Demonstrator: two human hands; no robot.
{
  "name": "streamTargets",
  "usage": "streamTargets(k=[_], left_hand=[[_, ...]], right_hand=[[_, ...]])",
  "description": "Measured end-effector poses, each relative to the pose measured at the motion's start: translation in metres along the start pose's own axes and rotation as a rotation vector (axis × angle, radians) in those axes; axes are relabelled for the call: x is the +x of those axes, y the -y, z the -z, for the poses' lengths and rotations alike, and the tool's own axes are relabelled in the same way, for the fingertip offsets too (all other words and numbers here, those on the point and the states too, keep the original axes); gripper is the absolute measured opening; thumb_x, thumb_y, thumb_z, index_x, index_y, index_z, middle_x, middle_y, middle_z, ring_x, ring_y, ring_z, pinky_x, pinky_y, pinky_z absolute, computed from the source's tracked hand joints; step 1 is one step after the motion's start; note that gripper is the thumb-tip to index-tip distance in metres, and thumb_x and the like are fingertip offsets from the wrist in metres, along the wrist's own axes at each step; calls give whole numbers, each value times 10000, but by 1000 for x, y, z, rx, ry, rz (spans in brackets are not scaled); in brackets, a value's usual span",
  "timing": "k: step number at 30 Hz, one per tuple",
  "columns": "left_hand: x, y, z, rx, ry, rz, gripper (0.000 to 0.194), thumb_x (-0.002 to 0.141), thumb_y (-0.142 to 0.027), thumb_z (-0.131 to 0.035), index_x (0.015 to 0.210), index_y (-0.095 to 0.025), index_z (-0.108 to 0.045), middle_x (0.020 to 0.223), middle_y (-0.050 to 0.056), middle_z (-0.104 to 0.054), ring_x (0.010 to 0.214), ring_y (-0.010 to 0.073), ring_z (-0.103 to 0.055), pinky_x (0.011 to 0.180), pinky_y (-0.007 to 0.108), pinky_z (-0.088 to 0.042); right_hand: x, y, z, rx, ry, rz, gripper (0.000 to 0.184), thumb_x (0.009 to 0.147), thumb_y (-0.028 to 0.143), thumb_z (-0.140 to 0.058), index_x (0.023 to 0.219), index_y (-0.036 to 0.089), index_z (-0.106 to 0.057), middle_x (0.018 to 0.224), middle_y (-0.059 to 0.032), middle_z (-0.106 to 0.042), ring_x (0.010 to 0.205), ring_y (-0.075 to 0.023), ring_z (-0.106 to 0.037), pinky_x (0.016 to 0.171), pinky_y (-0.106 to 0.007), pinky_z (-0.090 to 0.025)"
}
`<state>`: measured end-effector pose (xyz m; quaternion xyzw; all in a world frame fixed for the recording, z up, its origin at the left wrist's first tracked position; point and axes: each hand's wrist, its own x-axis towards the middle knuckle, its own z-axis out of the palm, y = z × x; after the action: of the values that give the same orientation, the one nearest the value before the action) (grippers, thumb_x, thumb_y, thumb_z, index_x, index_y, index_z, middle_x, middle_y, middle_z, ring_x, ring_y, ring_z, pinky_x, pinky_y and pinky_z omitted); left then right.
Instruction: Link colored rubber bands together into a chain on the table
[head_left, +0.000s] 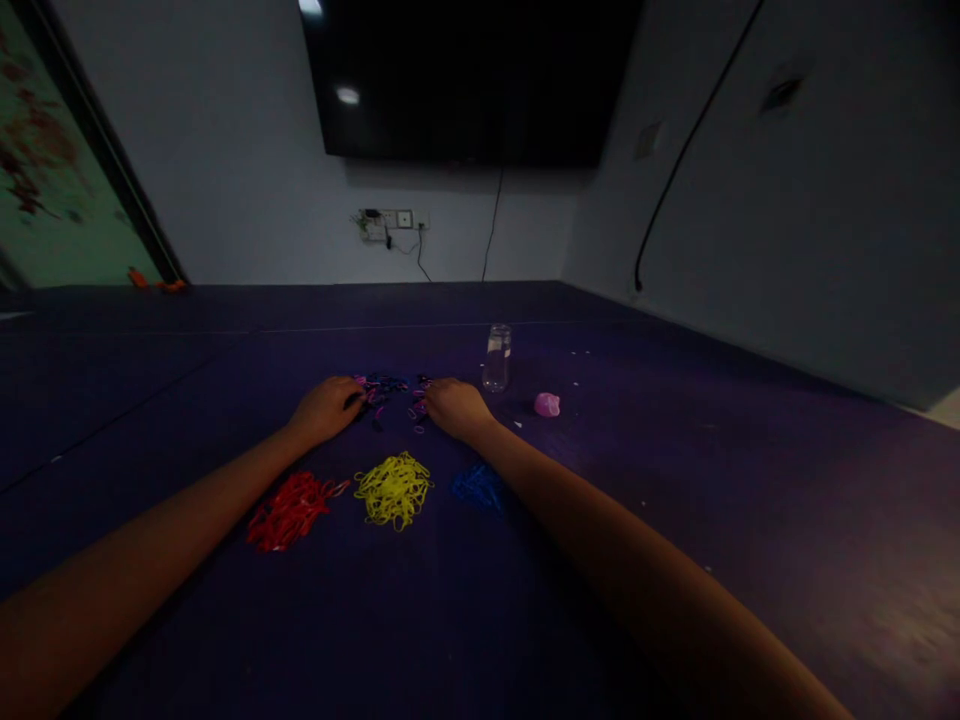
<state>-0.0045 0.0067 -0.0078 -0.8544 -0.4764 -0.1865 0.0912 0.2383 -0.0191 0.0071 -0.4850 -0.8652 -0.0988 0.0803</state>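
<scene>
While the red bands (pixel 291 512), yellow bands (pixel 394 490) and blue bands (pixel 478 487) already lie in one-colour heaps, we'd call those three mostly done; what's left, we judge, is the mixed pink-and-dark bands (pixel 386 384) farther out, between both hands. Left hand (pixel 328 408) meets that scatter's left side, right hand (pixel 454 405) its right; fingers look curled, but we can't tell whether either pinches a band (too dim, too small). Materials, quickly: we see thin, rubbery-looking loops, loosely tangled, on a smooth purple surface (pixel 450 620). Near the right hand stand a clear upright jar (pixel 496 368) and a rounded pink lump (pixel 547 405), material unclear.
</scene>
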Motion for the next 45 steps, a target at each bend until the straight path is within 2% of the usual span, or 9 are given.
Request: streamTargets(k=[7, 45], left_hand=[[0, 2, -4, -11, -20, 0, 215, 856, -255, -431, 851, -171, -629, 917, 84, -664, 894, 214, -604, 817, 332, -468], [-1, 1, -4, -49, -48, 12, 239, 860, -263, -415, 859, -185, -641, 905, 77, -674, 879, 210, -608, 808, 340, -477]], right_hand=[[0, 0, -2, -2, -12, -7, 348, 945, 262, -342, 1024, 129, -654, 1108, -137, -655, 1018, -212, -600, 849, -277, -447], [0, 0, -2, 1, -14, -8, 342, 932, 253, -360, 1022, 126, -665, 1089, -142, -663, 999, -209, -609, 847, -287, -452]])
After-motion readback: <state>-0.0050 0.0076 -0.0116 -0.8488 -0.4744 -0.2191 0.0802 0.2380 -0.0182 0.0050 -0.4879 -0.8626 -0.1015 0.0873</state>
